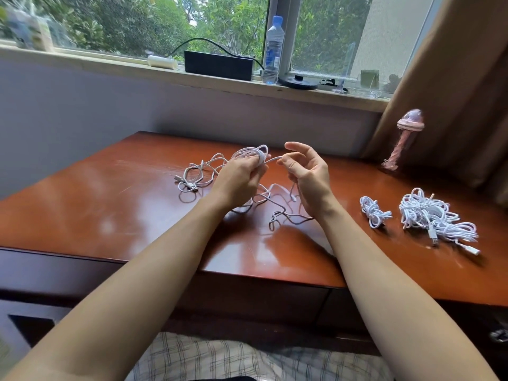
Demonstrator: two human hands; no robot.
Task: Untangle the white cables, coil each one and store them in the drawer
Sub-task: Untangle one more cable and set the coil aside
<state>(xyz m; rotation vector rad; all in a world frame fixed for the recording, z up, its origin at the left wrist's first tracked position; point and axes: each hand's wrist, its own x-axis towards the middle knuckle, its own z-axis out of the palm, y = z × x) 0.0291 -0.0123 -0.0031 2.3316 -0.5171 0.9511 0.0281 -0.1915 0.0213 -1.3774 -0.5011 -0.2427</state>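
Wooden table (132, 215) bears loose cable (189, 185), small coil (371, 211), cable heap (428, 213), seemingly pink bottle (406, 141).

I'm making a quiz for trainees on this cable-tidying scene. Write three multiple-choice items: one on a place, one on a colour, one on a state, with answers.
1. Where does the water bottle stand? A on the windowsill B on a chair C on the floor
2. What colour is the box beside it? A white B black C red
3. What is the left hand doing? A lying flat and empty B gripping a coil of white cable C lifting the bottle
Answers: 1 A, it stands on the sill by the window frame; 2 B, its front is plainly black; 3 B, its fingers curl round the loops while the right hand pinches the strand.
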